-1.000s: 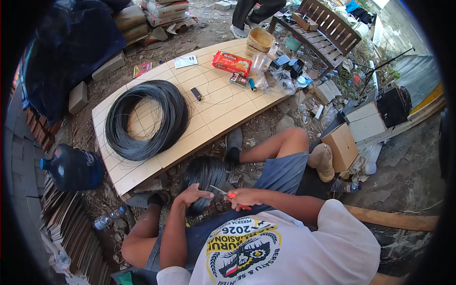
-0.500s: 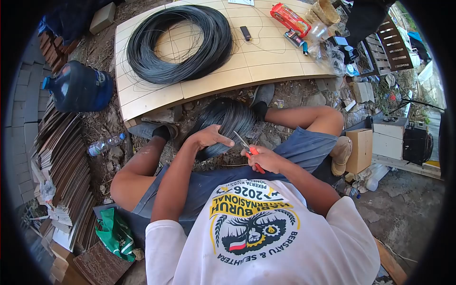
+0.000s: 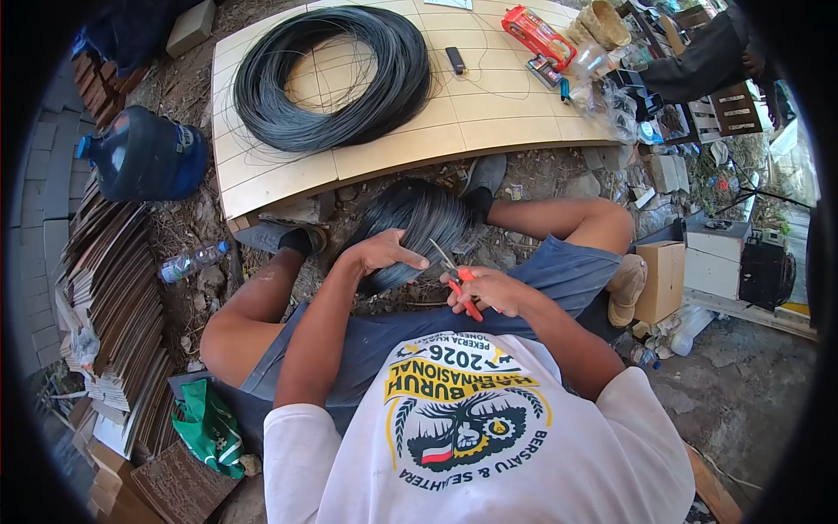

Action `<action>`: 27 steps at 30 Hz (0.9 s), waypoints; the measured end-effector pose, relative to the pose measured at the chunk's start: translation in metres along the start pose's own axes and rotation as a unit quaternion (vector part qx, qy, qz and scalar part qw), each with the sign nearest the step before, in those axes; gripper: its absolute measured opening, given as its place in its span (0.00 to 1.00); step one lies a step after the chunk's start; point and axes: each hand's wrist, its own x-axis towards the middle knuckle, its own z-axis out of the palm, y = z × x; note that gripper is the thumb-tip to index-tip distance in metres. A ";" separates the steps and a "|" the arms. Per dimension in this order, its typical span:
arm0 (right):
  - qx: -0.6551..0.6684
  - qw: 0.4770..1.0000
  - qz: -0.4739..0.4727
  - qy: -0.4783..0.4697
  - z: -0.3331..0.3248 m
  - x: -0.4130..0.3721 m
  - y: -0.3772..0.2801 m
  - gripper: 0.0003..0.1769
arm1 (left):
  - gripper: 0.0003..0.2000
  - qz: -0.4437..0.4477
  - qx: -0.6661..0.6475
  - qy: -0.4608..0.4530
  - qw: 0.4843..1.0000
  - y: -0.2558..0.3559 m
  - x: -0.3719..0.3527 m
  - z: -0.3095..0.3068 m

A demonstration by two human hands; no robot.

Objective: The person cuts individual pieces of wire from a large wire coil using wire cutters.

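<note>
A thick bundle of thin black wire (image 3: 423,214) lies between my legs, below the table edge. My left hand (image 3: 386,253) grips the near side of that bundle, its thumb pointing right across the strands. Just to the right, my right hand (image 3: 489,291) is closed around red-handled scissors (image 3: 455,284). Their metal blades are slightly apart and point up and left, close to my left thumb and the wire ends.
On the low tiled table (image 3: 497,109) ahead lie a large black wire coil (image 3: 262,87), a small black device (image 3: 455,60) and a red packet (image 3: 539,37). A blue water jug (image 3: 148,157) and stacked tiles (image 3: 122,323) stand left. A cardboard box (image 3: 661,281) sits right. Dark clothing of another person (image 3: 707,65) shows upper right.
The scissors' handles have turned slightly and spread in my right hand. My left hand stays on the wire bundle. At the upper right, the dark-clothed person has shifted right.
</note>
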 end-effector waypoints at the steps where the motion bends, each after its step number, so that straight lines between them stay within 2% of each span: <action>1: -0.002 1.000 0.005 -0.008 -0.001 -0.001 -0.003 0.34 | 0.46 0.000 0.014 0.012 1.000 -0.004 0.003 -0.001; 9: -0.048 0.999 -0.009 -0.010 0.001 0.009 0.004 0.33 | 0.44 0.019 0.005 0.000 1.000 0.001 -0.003 0.001; 11: -0.027 0.998 -0.055 0.008 0.003 0.013 0.014 0.31 | 0.45 -0.007 -0.041 -0.064 0.997 0.029 -0.023 0.004; 14: -0.040 0.997 -0.068 0.023 0.006 0.013 0.017 0.26 | 0.45 -0.012 -0.009 -0.038 0.999 -0.022 0.017 -0.004; 17: -0.094 0.991 -0.082 0.055 0.015 0.003 0.009 0.22 | 0.45 0.004 0.000 -0.022 1.000 0.023 -0.019 0.004; 21: -0.159 0.979 -0.105 0.075 0.014 0.010 0.020 0.22 | 0.45 -0.013 -0.021 -0.055 0.998 0.031 -0.026 0.004; 23: -0.236 0.956 -0.140 0.108 0.014 0.012 0.024 0.23 | 0.45 0.004 -0.016 -0.053 0.998 0.019 -0.018 0.002; 27: -0.191 0.968 -0.133 0.098 0.013 0.014 0.028 0.25 | 0.44 -0.020 -0.035 -0.074 0.996 0.003 -0.004 -0.002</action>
